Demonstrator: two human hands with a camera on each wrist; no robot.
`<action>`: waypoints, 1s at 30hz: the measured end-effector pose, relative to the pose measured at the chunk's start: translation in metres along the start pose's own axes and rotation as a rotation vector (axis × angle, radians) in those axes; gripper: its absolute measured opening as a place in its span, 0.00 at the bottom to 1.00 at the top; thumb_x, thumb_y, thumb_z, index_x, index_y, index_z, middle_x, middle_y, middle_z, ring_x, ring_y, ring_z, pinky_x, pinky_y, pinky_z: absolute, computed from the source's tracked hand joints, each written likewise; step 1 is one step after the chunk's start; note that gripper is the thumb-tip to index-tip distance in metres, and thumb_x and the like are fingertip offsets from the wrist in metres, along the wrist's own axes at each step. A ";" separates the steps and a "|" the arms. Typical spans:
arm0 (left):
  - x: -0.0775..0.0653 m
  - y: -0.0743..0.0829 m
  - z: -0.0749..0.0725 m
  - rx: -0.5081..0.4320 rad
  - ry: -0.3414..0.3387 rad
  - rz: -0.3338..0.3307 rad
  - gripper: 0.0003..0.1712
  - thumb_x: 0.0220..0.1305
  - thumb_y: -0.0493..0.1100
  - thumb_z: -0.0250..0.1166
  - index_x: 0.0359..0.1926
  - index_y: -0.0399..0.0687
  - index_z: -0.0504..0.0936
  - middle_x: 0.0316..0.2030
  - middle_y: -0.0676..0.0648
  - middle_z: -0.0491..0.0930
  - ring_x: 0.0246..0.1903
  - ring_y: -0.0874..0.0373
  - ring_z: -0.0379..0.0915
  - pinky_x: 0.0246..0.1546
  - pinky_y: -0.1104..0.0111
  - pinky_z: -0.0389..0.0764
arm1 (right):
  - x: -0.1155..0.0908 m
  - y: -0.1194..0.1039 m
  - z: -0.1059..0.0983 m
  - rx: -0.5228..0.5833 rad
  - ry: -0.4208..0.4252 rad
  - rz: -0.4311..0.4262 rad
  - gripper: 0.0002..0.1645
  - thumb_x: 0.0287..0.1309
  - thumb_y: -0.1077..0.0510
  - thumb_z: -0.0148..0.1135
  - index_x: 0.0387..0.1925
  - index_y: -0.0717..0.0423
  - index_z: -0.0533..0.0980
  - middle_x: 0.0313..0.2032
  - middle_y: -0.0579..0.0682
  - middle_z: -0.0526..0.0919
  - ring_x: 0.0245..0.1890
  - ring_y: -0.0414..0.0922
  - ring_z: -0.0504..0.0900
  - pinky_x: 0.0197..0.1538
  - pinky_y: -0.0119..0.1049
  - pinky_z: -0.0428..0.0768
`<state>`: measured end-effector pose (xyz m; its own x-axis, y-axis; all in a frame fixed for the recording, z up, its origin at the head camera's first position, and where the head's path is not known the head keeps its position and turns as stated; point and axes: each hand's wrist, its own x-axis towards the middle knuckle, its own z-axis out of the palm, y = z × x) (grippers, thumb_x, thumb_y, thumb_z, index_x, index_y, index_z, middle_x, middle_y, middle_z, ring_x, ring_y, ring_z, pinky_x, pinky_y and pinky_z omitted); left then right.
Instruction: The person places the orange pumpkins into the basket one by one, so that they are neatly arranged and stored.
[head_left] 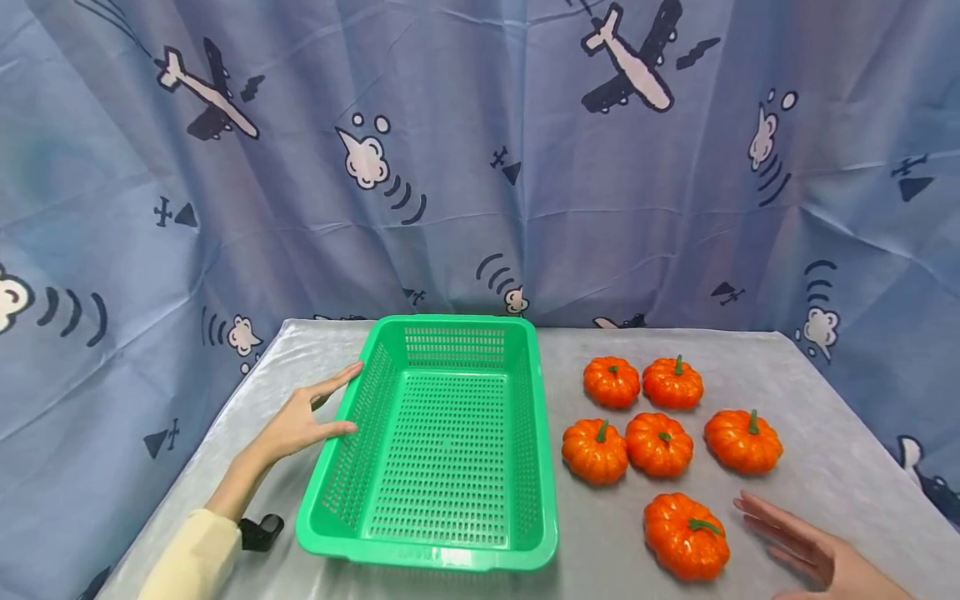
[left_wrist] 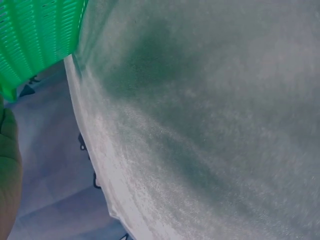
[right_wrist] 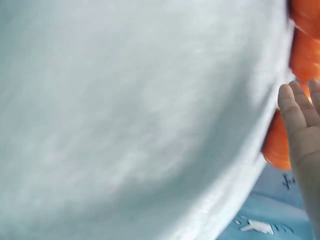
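A green plastic basket (head_left: 450,557) with slotted walls stands on the table, nothing inside it. My left hand (head_left: 296,425) is at its left rim, thumb and index finger spread and touching the edge; the other fingers are mostly hidden. In the left wrist view only part of that hand (left_wrist: 9,170) shows, below the basket wall (left_wrist: 37,40). Several small orange pumpkins lie right of the basket. Nearest my right hand (head_left: 832,554) is the front pumpkin (head_left: 684,537), apart from it. That hand's fingers are extended and hold nothing, as the right wrist view shows too.
A grey cloth covers the table (head_left: 600,542). Behind it hangs a blue curtain (head_left: 465,167) printed with planes. A small black object (head_left: 261,532) sits by the left forearm. More pumpkins, such as the one at the right (head_left: 742,442), stand farther back.
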<state>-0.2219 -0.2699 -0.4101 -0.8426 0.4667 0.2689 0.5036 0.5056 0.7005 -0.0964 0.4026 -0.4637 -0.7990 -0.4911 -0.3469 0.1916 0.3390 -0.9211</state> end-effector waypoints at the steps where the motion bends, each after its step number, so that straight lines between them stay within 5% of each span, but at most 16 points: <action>1: 0.000 0.000 0.000 -0.004 0.001 0.004 0.48 0.53 0.43 0.73 0.73 0.53 0.59 0.72 0.48 0.56 0.70 0.41 0.49 0.61 0.33 0.53 | 0.002 0.002 -0.001 0.029 -0.040 -0.025 0.42 0.68 0.64 0.52 0.60 0.10 0.54 0.56 0.08 0.58 0.53 0.11 0.60 0.52 0.21 0.73; 4: -0.001 -0.001 0.000 -0.003 0.005 0.005 0.49 0.53 0.42 0.73 0.73 0.54 0.59 0.72 0.48 0.56 0.70 0.41 0.50 0.61 0.34 0.54 | 0.006 0.007 -0.004 0.133 -0.136 -0.054 0.42 0.67 0.66 0.51 0.60 0.10 0.55 0.58 0.11 0.59 0.56 0.15 0.62 0.55 0.19 0.69; 8: -0.002 -0.002 0.000 -0.006 0.014 -0.005 0.49 0.53 0.41 0.73 0.73 0.55 0.58 0.72 0.49 0.55 0.70 0.41 0.50 0.61 0.34 0.54 | 0.012 0.004 0.001 0.129 -0.121 -0.033 0.40 0.68 0.62 0.53 0.64 0.14 0.53 0.60 0.13 0.60 0.58 0.16 0.61 0.56 0.19 0.67; 15: -0.002 0.000 0.001 -0.017 0.011 -0.012 0.49 0.54 0.41 0.72 0.74 0.54 0.58 0.72 0.45 0.55 0.69 0.39 0.50 0.61 0.33 0.54 | 0.020 -0.017 0.026 0.013 -0.002 0.049 0.53 0.62 0.50 0.62 0.76 0.49 0.40 0.65 0.22 0.60 0.60 0.18 0.60 0.57 0.21 0.68; 19: -0.001 -0.001 0.002 -0.019 0.012 -0.013 0.49 0.54 0.41 0.72 0.74 0.54 0.58 0.72 0.43 0.55 0.69 0.39 0.50 0.61 0.33 0.54 | 0.028 -0.025 0.035 -0.137 0.034 0.018 0.55 0.57 0.44 0.66 0.76 0.49 0.45 0.67 0.24 0.59 0.60 0.17 0.58 0.59 0.28 0.70; 25: -0.002 -0.003 0.003 -0.020 0.008 -0.014 0.49 0.55 0.41 0.71 0.74 0.54 0.57 0.72 0.43 0.54 0.69 0.38 0.49 0.60 0.33 0.54 | 0.038 -0.034 0.048 -0.311 0.092 -0.080 0.53 0.53 0.49 0.71 0.75 0.47 0.51 0.64 0.21 0.60 0.58 0.20 0.61 0.57 0.39 0.73; 28: -0.002 -0.001 0.003 -0.017 0.009 -0.023 0.49 0.55 0.42 0.71 0.74 0.55 0.56 0.73 0.45 0.53 0.69 0.38 0.49 0.60 0.34 0.55 | 0.041 -0.038 0.055 -0.337 0.112 -0.162 0.54 0.51 0.53 0.72 0.74 0.48 0.52 0.65 0.28 0.64 0.58 0.24 0.66 0.54 0.38 0.75; 30: -0.002 0.000 0.003 -0.016 0.009 -0.028 0.49 0.55 0.42 0.71 0.74 0.56 0.56 0.73 0.45 0.53 0.69 0.38 0.49 0.60 0.34 0.56 | 0.043 -0.041 0.059 -0.315 0.109 -0.188 0.55 0.50 0.57 0.73 0.74 0.48 0.52 0.67 0.34 0.65 0.59 0.27 0.67 0.51 0.28 0.73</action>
<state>-0.2196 -0.2693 -0.4129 -0.8578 0.4463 0.2550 0.4770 0.5066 0.7182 -0.1050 0.3201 -0.4514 -0.8625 -0.4861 -0.1406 -0.1353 0.4893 -0.8615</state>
